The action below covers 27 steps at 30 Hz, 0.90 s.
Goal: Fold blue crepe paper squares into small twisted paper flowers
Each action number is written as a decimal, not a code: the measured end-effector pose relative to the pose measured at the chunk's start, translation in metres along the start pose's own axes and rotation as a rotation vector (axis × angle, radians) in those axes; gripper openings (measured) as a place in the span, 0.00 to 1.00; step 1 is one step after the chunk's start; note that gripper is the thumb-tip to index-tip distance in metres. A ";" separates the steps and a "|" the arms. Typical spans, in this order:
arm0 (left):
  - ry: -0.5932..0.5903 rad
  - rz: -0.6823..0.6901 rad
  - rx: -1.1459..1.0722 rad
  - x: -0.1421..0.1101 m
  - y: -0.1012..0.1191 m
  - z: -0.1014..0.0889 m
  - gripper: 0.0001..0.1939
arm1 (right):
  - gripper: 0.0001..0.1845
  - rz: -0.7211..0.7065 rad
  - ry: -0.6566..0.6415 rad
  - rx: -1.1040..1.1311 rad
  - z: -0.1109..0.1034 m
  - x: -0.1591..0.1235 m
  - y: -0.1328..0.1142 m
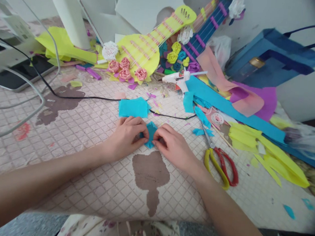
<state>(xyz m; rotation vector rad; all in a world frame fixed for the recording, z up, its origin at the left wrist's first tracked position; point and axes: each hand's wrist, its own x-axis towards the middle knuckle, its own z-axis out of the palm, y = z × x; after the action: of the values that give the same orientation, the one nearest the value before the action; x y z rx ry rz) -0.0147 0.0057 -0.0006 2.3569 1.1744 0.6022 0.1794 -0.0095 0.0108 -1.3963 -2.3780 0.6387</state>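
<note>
Between my two hands is a small folded piece of blue paper [151, 135], drawn to points at its top and bottom. My left hand [128, 135] pinches its left edge, and my right hand [171, 144] pinches the right edge; both hands are closed, resting low over the table. My fingers cover the paper's sides. Just beyond my left hand lies a flat blue paper rectangle [133, 107]. Right of my right hand rest scissors [216, 157] with one yellow and one red handle, blades pointing away from me.
A white glue gun [177, 77] lies behind, near a yellow paper guitar [140, 53] with pink paper roses. Blue paper strips [237, 108] and yellow paper pieces [275, 149] spread at right. A black cable [90, 98] crosses the table. A blue bag [271, 61] stands back right.
</note>
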 end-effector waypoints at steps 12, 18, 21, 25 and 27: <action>-0.004 -0.021 -0.024 0.001 0.001 -0.002 0.02 | 0.04 0.006 0.006 0.006 0.000 -0.002 0.000; -0.028 -0.019 -0.106 0.002 -0.002 -0.005 0.03 | 0.04 -0.005 -0.001 0.015 -0.001 -0.001 0.000; -0.057 0.009 -0.121 0.002 -0.007 -0.008 0.04 | 0.04 -0.015 -0.012 0.029 -0.002 -0.002 0.002; -0.134 0.093 -0.204 0.004 -0.015 -0.014 0.04 | 0.03 -0.029 -0.022 0.037 -0.002 -0.003 0.003; -0.156 0.118 -0.240 0.005 -0.018 -0.015 0.05 | 0.03 -0.034 -0.021 0.038 -0.003 -0.003 0.004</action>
<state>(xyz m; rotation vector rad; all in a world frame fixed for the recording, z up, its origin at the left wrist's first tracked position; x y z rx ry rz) -0.0317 0.0223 0.0020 2.2331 0.8493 0.5537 0.1846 -0.0097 0.0109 -1.3363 -2.3877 0.6894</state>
